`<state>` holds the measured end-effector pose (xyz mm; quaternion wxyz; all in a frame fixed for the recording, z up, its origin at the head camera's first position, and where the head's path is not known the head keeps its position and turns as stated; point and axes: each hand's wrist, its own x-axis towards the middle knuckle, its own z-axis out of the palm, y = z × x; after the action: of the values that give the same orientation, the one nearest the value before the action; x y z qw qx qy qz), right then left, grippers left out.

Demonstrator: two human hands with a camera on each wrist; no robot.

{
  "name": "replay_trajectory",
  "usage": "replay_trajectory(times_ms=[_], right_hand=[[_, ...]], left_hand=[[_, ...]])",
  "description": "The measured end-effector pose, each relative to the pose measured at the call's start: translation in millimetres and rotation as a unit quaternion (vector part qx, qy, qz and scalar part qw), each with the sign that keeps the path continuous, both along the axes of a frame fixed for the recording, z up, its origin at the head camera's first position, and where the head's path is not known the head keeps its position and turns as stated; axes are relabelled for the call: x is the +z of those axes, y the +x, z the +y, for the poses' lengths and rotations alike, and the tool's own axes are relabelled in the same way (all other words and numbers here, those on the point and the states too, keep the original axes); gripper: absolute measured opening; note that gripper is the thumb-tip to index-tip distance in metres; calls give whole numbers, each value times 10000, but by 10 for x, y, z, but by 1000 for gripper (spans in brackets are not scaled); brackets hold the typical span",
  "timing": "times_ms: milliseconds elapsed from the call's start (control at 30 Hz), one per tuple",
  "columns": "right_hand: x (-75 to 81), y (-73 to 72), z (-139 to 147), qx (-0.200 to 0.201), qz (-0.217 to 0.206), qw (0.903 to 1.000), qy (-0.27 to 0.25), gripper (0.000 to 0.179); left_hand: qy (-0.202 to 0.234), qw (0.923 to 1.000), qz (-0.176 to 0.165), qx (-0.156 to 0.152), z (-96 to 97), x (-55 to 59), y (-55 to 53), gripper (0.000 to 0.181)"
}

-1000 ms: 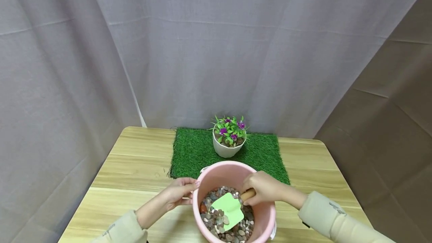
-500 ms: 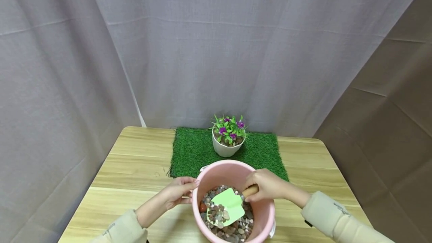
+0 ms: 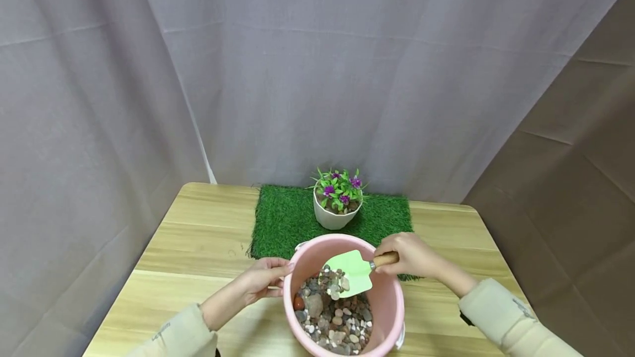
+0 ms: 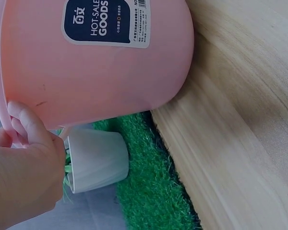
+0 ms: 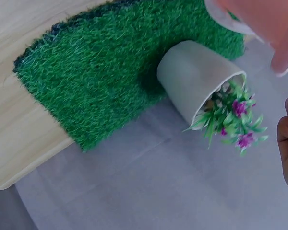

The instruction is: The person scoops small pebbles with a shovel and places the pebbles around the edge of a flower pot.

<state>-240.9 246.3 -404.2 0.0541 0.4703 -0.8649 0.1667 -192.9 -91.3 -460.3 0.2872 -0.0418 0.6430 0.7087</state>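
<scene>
Green trowel [image 3: 354, 270] had moved farther off and to the right since the earlier frame, and the right grip [image 3: 408, 252] went with it; the left grip [image 3: 265, 279] pretty much hadn't budged.

Going big to small: the wooden surface [image 3: 198, 241] was where strays would've ended up if the load spilled wide, and they could've rolled off. The fake grass mat [image 3: 283, 225] lay on its far part, so anything dropped there would probably have sunk into the tufts. The pink bucket [image 3: 389, 313] stood at the near side (couldn't tell if its base overlapped the mat), with the left grip pinching its left rim. No other hand steadied it, so a bump from the trowel on the right could've twisted it, though the stones inside [image 3: 342, 324] likely weighed it down some.

The white pot [image 3: 333, 219] sat on the mat just beyond the bucket; overswing toward it and the purple flowers [image 3: 342, 189] might've taken a hit. The trowel itself was over the bucket's opening, right grip wrapped round its wooden handle [image 3: 386, 259]. Couldn't tell if it touched the rim, but a snag there would've jolted everything.

Smallest: the scooped pebbles [image 3: 333, 282] were bunched at the left tip, so even a slight dip might've dumped them.
</scene>
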Motion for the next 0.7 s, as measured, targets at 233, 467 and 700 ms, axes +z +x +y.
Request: replay_trajectory(times_ms=[233,467,700], right_hand=[[16,-45,80,-201,-352,9990,-194,14],[24,-86,126,-248,-428,9983,-319,13],[49,-110,195,-470,-723,9954,-414,13]], left_hand=[[21,10000,6,-63,-2,17,3,38],[8,10000,-4,-57,-3,15,-6,36],[25,10000,-22,-65,-6,10,-3,37]])
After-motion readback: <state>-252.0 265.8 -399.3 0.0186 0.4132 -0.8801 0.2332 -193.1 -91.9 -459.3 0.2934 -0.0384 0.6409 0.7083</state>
